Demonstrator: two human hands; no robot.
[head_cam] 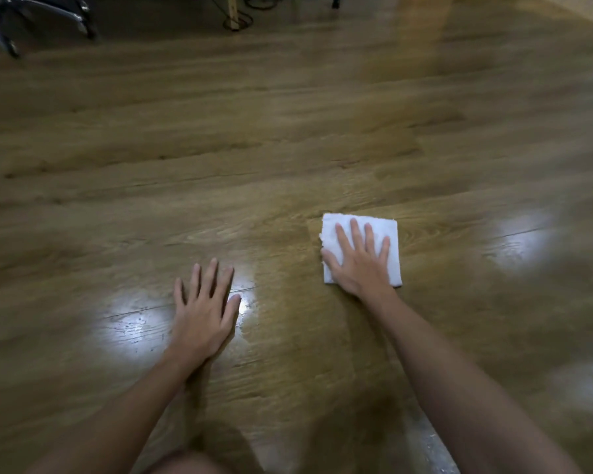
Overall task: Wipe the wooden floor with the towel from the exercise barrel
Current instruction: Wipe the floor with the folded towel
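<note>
Wooden floor (288, 138) mid-wipe — right hand (358, 265) pressed flat, fingers spread, on the folded towel (387, 230), left hand (202, 313) braced open beside it — next, probably another sliding stroke.

plain white towel (384, 230), warm brown wood-grain floor (220, 159) with pale glare patches, black and chrome chair base (31, 18) in the corner

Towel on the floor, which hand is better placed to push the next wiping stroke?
Right. The right hand already lies flat on the folded white towel, fingers spread across it, pressing it to the wooden floor. The left hand is flat on bare floor, apart from the towel, likely just bracing.
</note>
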